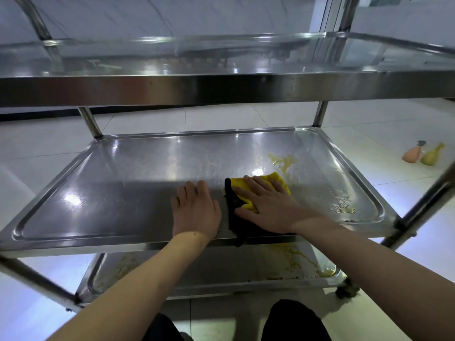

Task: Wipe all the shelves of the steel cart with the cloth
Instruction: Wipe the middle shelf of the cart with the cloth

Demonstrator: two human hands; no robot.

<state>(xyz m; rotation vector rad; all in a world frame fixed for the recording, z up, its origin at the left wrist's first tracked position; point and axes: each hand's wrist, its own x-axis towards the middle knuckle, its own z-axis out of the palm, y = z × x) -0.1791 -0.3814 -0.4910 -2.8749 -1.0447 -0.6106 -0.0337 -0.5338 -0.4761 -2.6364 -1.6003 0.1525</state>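
Middle shelf (118, 193): wiping in progress.
I am pressing the cloth (258, 190) flat under my right hand (266, 205), fingers spread; my left hand (195, 212), flat and empty, is steadying me.

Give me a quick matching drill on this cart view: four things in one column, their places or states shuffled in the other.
Things:
1. yellow-and-black cloth
2. left hand
3. yellow smeared residue
4. two squeeze bottles, one orange, one yellow

Places or states:
A. lying on the tiled floor, right of the cart
B. flat on bare steel, holding nothing
C. pressed under the right hand
D. on the middle shelf, beyond the cloth

Pairs: 1-C, 2-B, 3-D, 4-A
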